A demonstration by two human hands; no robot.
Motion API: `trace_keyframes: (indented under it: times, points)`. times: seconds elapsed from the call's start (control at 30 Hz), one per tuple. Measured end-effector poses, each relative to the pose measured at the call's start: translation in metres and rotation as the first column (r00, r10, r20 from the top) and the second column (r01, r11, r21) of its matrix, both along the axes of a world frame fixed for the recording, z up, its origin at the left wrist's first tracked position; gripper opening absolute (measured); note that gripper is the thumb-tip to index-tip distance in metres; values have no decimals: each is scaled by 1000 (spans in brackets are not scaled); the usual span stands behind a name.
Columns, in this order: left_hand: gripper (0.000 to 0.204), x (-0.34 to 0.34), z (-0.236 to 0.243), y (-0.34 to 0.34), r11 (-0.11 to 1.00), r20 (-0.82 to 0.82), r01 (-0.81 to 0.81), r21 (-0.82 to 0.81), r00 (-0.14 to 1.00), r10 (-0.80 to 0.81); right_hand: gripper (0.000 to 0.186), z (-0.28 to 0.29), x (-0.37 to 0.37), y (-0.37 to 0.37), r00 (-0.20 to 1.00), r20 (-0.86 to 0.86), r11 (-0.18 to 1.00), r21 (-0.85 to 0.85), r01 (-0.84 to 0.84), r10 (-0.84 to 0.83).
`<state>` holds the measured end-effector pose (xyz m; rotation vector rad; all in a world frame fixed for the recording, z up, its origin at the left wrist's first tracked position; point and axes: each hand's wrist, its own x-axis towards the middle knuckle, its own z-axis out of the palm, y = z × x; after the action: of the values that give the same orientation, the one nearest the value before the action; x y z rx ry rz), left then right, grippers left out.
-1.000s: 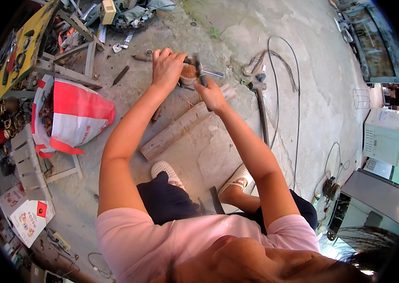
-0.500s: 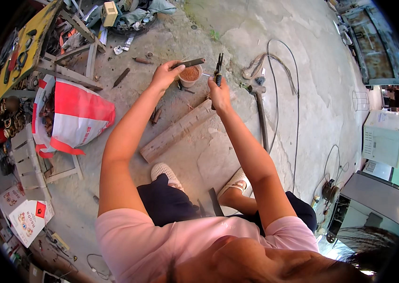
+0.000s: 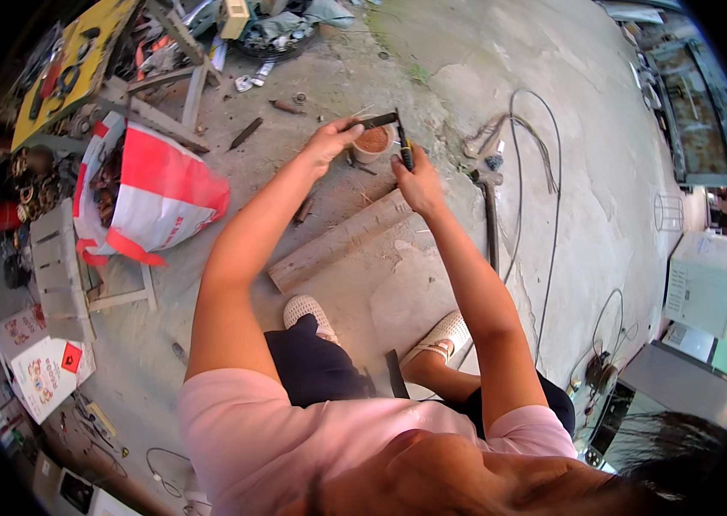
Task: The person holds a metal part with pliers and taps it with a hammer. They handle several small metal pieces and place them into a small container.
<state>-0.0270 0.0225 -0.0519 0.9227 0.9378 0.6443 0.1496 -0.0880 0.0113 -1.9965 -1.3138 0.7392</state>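
A dark tube or rod (image 3: 379,119) is pinched in my left hand (image 3: 325,148), held horizontally over a small pale cup (image 3: 373,150) of reddish-brown granules. My right hand (image 3: 417,182) grips black-and-yellow pliers (image 3: 406,155) upright, their jaws at the tube's right end; whether they touch it I cannot tell. Below both hands a rough wooden plank (image 3: 333,245) lies on the concrete floor. A long-handled hammer (image 3: 490,224) lies to the right of my right hand.
A red-and-white bag (image 3: 161,185) leans by a wooden frame on the left, near a yellow tool board (image 3: 71,64) and piles of scrap. Dark cable (image 3: 558,163) loops on the right, beside metal cabinets (image 3: 697,267). A cardboard box (image 3: 32,370) sits lower left.
The tube rose off the cup and turned in my left hand. The pliers swung upright and have now come to the tube's right end. The whole view has shifted slightly.
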Motion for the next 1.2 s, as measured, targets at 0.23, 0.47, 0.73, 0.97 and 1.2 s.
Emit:
trace_keyframes:
  times: [0.23, 0.47, 0.73, 0.97, 1.2]
  points:
    - [36, -25, 60, -12, 935, -247, -49, 350, 959, 142, 41, -28, 29, -8, 976, -210, 995, -85, 41, -59]
    - [30, -165, 192, -65, 595, -634, 244, 766, 440, 637, 41, -51, 5, -26, 950, -312, 993, -101, -55, 21]
    - [37, -287, 219, -111, 402, -271, 286, 870, -405, 873, 34, -57, -21, -21, 973, -208, 983, -129, -129, 101]
    - [26, -218, 182, -78, 281, -335, 235, 931, 236, 912, 29, -59, -26, -34, 973, -219, 966, -228, -118, 67]
    - [34, -162, 33, -80, 731, -882, 509, 455, 372, 290, 39, -68, -20, -56, 962, -248, 941, -282, -187, 116]
